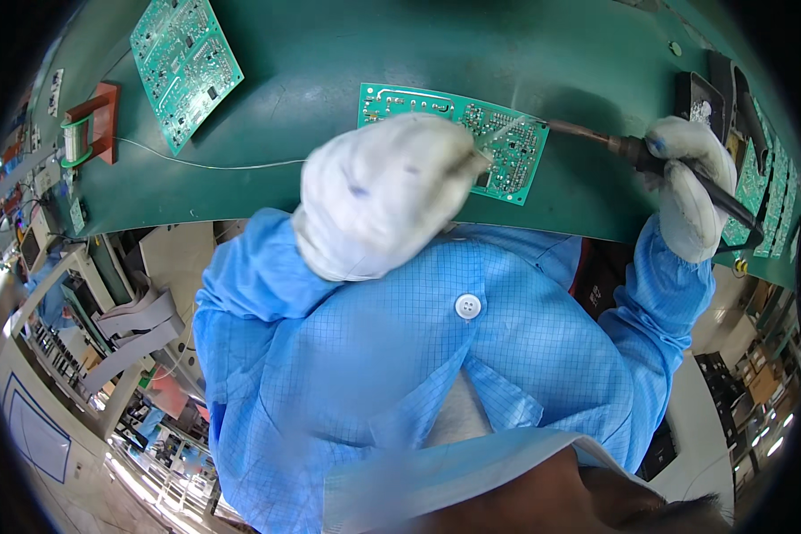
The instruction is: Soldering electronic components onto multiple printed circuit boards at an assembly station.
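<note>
A green circuit board (518,160) lies on the green work mat, dense with small solder joints. My left hand (387,191), in a white glove, covers its left and near part with closed fingers. Solder wire (218,166) runs in from the left and passes under that hand; the exact pinch is hidden. My right hand (692,182), also gloved, grips the dark handle of a soldering iron (627,149). The iron's tip points left and meets the board's right upper edge, where a pale streak, wire or smoke, stretches toward my left fingers.
A solder spool (76,141) sits on a reddish-brown stand (105,123) at the left. Another circuit board (187,76) lies at the far left. On the right are a dark holder (699,96) and several more boards (779,191). The mat's near edge (565,233) runs along my body.
</note>
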`<action>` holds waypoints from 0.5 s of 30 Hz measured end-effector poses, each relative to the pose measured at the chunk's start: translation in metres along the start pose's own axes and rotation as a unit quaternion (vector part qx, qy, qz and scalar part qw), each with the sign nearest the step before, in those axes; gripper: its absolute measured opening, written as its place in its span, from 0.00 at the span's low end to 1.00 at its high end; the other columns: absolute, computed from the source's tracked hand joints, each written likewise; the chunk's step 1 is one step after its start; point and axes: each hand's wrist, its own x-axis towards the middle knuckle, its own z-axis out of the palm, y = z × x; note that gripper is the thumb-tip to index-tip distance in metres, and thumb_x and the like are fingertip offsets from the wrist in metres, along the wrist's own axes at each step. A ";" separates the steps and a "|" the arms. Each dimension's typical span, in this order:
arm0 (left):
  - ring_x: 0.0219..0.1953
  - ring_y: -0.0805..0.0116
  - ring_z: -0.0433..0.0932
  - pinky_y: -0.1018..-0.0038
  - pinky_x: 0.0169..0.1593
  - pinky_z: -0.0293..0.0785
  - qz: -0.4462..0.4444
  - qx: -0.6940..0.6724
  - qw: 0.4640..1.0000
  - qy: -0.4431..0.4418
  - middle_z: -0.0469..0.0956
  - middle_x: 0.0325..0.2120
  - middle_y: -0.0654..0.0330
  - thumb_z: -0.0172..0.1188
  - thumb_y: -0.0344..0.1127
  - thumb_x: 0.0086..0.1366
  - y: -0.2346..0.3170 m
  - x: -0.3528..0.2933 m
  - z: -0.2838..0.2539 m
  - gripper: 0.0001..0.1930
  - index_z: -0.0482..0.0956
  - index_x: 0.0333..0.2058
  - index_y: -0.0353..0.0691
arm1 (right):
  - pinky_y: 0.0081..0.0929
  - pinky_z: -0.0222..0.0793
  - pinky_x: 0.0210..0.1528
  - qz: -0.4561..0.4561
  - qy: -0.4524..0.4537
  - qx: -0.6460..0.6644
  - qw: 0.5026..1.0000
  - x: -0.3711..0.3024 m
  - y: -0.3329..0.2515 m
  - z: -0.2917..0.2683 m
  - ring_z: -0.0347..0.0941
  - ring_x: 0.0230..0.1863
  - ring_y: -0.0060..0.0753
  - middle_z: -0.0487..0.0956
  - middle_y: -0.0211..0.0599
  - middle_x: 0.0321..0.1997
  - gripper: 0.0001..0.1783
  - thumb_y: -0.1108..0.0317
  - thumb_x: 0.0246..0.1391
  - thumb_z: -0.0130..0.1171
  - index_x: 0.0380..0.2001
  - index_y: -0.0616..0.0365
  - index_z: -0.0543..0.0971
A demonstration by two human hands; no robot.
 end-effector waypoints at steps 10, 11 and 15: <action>0.38 0.54 0.83 0.62 0.42 0.80 0.098 0.146 0.947 -0.270 0.80 0.39 0.58 0.69 0.58 0.58 -0.049 0.079 -0.008 0.22 0.86 0.39 0.46 | 0.23 0.78 0.36 0.036 0.113 0.033 0.992 -0.043 0.007 0.061 0.82 0.33 0.29 0.84 0.41 0.36 0.22 0.59 0.66 0.64 0.53 0.66 0.80; 0.36 0.58 0.82 0.64 0.39 0.78 0.096 0.138 0.952 -0.256 0.80 0.36 0.62 0.73 0.55 0.54 -0.048 0.079 -0.007 0.19 0.80 0.29 0.45 | 0.22 0.77 0.36 0.031 0.105 -0.023 0.994 -0.043 0.011 0.066 0.82 0.33 0.29 0.84 0.40 0.34 0.20 0.59 0.67 0.63 0.52 0.65 0.80; 0.38 0.57 0.82 0.62 0.37 0.77 0.119 0.046 0.974 -0.189 0.79 0.36 0.59 0.68 0.55 0.58 -0.036 0.062 -0.014 0.19 0.77 0.31 0.45 | 0.27 0.80 0.41 -0.028 0.052 -0.161 0.985 -0.042 0.016 0.079 0.85 0.36 0.36 0.85 0.44 0.36 0.21 0.66 0.55 0.73 0.48 0.63 0.80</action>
